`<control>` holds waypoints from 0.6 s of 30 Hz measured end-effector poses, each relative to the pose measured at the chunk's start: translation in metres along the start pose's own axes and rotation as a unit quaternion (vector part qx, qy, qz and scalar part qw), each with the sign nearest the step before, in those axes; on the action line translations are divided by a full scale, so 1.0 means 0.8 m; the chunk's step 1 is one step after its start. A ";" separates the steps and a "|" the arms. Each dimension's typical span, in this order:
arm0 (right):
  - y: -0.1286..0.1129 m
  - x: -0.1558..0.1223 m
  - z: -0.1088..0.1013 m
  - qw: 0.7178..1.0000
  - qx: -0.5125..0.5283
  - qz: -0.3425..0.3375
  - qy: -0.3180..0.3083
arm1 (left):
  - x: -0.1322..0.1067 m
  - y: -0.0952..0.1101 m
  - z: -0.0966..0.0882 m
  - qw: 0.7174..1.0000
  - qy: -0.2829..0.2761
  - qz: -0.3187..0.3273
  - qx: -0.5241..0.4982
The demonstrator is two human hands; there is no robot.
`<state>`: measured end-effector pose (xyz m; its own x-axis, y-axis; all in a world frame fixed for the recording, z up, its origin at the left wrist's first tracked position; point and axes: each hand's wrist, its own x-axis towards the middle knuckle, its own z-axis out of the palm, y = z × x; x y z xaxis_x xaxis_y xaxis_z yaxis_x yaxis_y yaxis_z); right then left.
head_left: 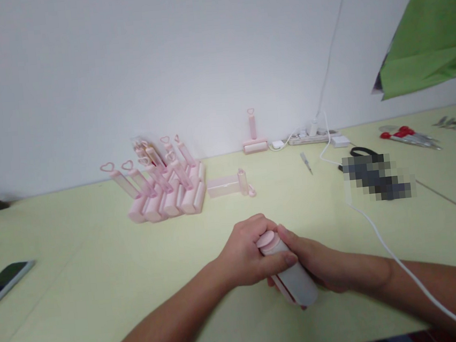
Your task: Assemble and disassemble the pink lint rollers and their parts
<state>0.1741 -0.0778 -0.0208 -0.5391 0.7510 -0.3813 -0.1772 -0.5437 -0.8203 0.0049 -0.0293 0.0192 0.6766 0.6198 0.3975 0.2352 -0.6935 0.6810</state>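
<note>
- My left hand is wrapped around the far end of a smooth white cylinder in a pale pink plastic casing with a rounded end, thumb laid across its top.
- My right hand closes along the cylinder's right side, so both hands hold it; some fingers are hidden beneath.
- I have the cylinder tilted above the pale yellow-green worktop, nearer me and right of my landmark, the cluster of pink rollers with translucent handles and heart-shaped loops.
- I judge it light and fairly stiff, its smooth plastic a little slippery and its thin casing edges liable to flex or crack if squeezed hard.
- The best hold, I'd say, is the casing's firm ends, with a gentle thumb on the white surface.
- Just right of the cluster lies a translucent pink rectangular plastic box; farther right and back, a single pink roller with its handle upright stands near the wall.
</note>
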 end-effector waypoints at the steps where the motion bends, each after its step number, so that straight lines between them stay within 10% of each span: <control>1: 0.000 0.000 0.000 1.000 -0.003 -0.003 0.003 | 0.000 0.000 0.000 1.000 0.001 0.002 0.000; 18: 0.006 0.002 -0.001 0.999 0.018 -0.028 -0.007 | 0.001 -0.001 0.006 0.998 0.058 0.025 0.007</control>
<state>0.1726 -0.0788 -0.0257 -0.5394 0.7751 -0.3291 -0.2369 -0.5147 -0.8240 0.0081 -0.0299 0.0160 0.6029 0.6224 0.4991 0.2142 -0.7289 0.6502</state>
